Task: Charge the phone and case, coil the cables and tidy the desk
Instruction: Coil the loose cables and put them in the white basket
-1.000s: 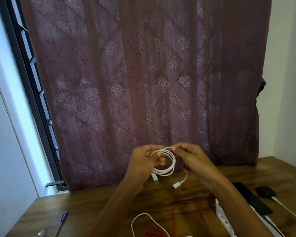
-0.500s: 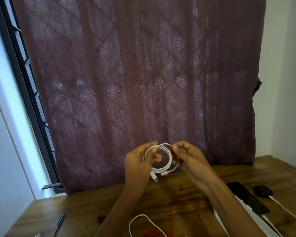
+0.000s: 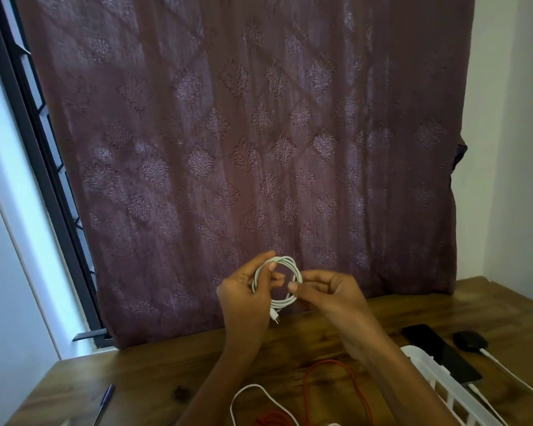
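The desk (image 3: 136,373) is the biggest thing here. Above it my left hand (image 3: 243,299) holds one side of the white coil (image 3: 285,259), and my right hand (image 3: 330,298) pinches the other side. The phone (image 3: 437,348) and case (image 3: 470,341) lie at the right, each with a white cord at it. I think I am finishing this coil. Next I must tuck in the plug (image 3: 276,318), then wind the red cable (image 3: 354,382).

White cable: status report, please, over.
Left hand and right hand grip white cable coil above desk. One plug end dangling. Red cable loose below, nothing blocking.
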`<state>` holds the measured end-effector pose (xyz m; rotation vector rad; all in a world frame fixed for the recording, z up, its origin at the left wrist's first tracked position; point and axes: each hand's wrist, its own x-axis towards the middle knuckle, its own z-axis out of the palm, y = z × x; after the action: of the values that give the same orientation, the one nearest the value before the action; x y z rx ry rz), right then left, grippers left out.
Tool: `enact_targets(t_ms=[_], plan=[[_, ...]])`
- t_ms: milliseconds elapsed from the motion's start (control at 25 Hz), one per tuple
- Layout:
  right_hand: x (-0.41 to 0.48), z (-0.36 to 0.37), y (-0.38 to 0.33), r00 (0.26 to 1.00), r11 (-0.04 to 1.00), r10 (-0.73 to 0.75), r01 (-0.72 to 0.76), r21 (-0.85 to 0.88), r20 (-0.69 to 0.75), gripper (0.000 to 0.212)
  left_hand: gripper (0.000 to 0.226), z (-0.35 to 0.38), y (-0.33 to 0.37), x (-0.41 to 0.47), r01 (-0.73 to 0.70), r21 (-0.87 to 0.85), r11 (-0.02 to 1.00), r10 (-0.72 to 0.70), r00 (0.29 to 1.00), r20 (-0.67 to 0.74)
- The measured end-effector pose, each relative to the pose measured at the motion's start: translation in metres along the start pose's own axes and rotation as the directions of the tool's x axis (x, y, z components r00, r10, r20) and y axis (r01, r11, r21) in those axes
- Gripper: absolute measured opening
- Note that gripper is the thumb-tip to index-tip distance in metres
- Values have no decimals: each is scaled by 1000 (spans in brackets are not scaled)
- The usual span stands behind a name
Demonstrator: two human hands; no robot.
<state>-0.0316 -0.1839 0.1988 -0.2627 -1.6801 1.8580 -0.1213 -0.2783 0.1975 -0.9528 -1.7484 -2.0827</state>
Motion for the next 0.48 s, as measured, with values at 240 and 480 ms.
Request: enact_targets(t_ms=[240,480], plan=[[3,5,-2,961,819,180,-265,509,210,28,31,-1,0,-5,-75,88,993,72,997,26],[0,9,-5,948,774,209,-311,551,241,41,23,0,-11,-9,-178,174,969,185,982,-26]])
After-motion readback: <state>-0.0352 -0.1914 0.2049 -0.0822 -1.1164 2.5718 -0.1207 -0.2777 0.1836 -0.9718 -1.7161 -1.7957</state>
